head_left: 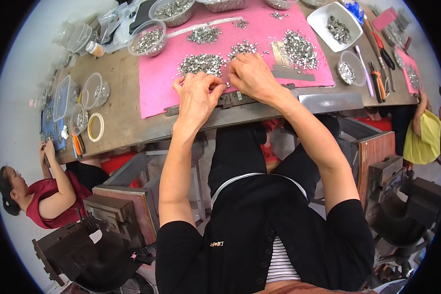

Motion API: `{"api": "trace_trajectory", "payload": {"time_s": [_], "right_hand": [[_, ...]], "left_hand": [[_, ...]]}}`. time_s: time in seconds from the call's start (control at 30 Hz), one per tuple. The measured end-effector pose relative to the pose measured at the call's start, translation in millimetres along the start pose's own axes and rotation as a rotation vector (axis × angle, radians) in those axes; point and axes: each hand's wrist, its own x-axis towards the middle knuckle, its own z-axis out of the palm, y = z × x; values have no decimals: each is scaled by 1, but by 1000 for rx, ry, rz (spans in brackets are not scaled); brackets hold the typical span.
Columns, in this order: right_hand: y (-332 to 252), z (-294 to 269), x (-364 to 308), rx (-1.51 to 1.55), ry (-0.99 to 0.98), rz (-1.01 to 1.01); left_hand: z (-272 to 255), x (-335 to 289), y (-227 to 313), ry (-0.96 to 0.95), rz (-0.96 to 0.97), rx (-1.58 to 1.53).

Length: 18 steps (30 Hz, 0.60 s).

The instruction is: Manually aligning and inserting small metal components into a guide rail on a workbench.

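Observation:
Over the front edge of a pink mat (154,93), my left hand (195,98) has thumb and forefinger pinched together. A tiny shiny bit shows by their tips, but whether they hold it is unclear. Close on its right, my right hand (255,77) is bent down with curled fingers; what lies in them is hidden. Below both hands a dark metal bar fixture (228,101) runs along the bench edge. Just beyond my left hand lies a heap of small silver metal pieces (201,63). Another small heap (243,47) sits beyond my right fingers.
Clear tubs of metal pieces (148,39) stand at the back left. A white dish (334,27) sits at the back right, near orange-handled pliers (376,81) and a purple stick (363,71). A tape roll (96,127) lies left. Other people work at both sides.

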Motion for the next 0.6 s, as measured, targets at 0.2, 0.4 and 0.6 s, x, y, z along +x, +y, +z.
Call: {"api": "trace_trajectory", "payload": {"time_s": [0.2, 0.4, 0.6], "right_hand": [[4, -32, -27, 175, -29, 9], [-3, -42, -50, 184, -39, -70], [-8, -35, -51, 57, 13, -188]], "left_hand": [[-3, 5, 2, -56, 19, 41], [-3, 12, -2, -110, 47, -26], [-1, 14, -5, -150, 68, -66]]}}
